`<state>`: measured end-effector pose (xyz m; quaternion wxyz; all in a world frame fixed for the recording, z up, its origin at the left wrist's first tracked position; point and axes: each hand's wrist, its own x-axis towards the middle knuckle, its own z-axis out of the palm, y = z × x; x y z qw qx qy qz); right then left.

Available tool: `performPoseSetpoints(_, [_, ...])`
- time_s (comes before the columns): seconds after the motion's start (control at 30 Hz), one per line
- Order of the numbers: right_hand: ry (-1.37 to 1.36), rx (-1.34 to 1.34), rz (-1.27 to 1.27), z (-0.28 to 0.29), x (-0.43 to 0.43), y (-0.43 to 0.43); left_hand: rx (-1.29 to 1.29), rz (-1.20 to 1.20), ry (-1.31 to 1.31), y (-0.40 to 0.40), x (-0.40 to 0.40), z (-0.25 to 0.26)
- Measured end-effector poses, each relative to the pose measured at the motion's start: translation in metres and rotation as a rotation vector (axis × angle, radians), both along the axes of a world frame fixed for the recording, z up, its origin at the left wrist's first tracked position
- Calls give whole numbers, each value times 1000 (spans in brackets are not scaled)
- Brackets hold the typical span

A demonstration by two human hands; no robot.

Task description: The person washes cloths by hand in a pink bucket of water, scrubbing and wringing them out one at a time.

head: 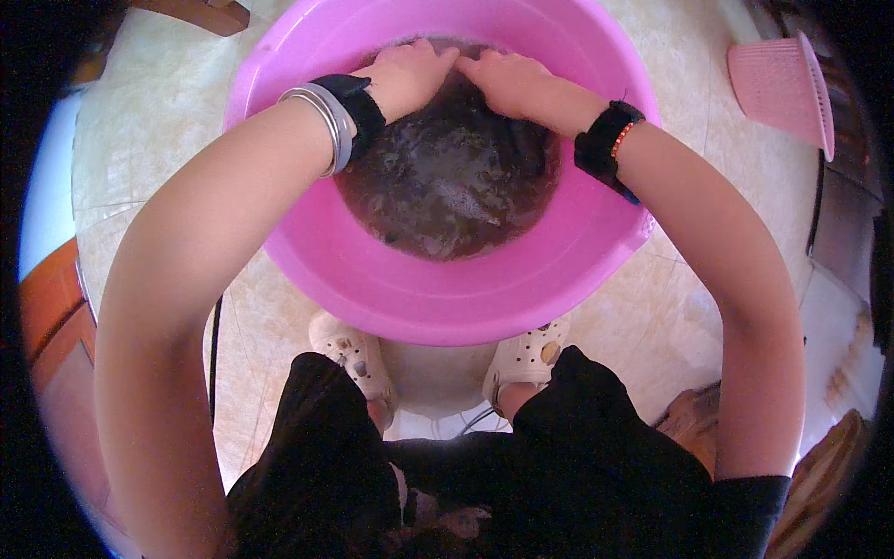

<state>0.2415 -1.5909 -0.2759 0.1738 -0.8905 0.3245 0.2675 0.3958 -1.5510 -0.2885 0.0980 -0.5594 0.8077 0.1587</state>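
Note:
A large pink plastic basin [447,300] stands on the floor before me, with murky water [447,175] in its bottom. Dark, wet cloth-like material shows in the water, partly patterned. At the far side of the water is my left hand [412,73], its fingertips dipping toward the surface. My right hand [513,80] is beside it, and the two hands nearly meet at the index fingers and thumbs. The lower fingers of both are hidden by the hands or the dark water, so any grip on the cloth cannot be made out. Black bands circle both wrists.
A pink perforated plastic basket [775,91] lies at the right on the tiled floor [154,161]. My light clogs [353,356] are just below the basin's near rim. A wooden furniture leg [209,15] reaches in at the upper left. Thin cables [482,419] run between my feet.

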Motion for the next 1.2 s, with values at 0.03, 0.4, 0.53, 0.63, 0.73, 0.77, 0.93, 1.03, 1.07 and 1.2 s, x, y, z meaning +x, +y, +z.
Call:
performPoseSetpoints(0.03, [-56, -124, -6, -5, -3, 0, 3, 0, 0, -1, 2, -7])
performPoseSetpoints(0.4, [-67, 51, -75, 1, -5, -5, 634, 185, -109, -22, 0, 28])
performPoseSetpoints(0.53, [16, -23, 44, 6, -4, 1, 418, -64, -165, -11, 5, 1])
performPoseSetpoints(0.63, [109, 136, 7, 14, 8, -9, 297, -2, -108, -12, 13, -9])
performPoseSetpoints(0.73, [-16, -136, -1, -6, 1, 3, 19, 35, -102, -8, 12, -1])
performPoseSetpoints(0.77, [-15, -132, -5, -13, -3, -4, 347, 130, -27, -10, 7, 12])
performPoseSetpoints(0.93, [7, 147, -1, -2, 9, -19, 278, 29, -95, -9, 10, -9])
performPoseSetpoints(1.03, [-36, 193, 10, -5, -5, -26, 374, 125, -211, -9, -12, 7])
performPoseSetpoints(1.07, [-64, 274, 78, -6, -13, -30, 486, 114, -192, -14, -16, 19])
performPoseSetpoints(1.2, [17, 88, 52, -4, 11, -25, 485, 127, -206, -17, -2, 6])
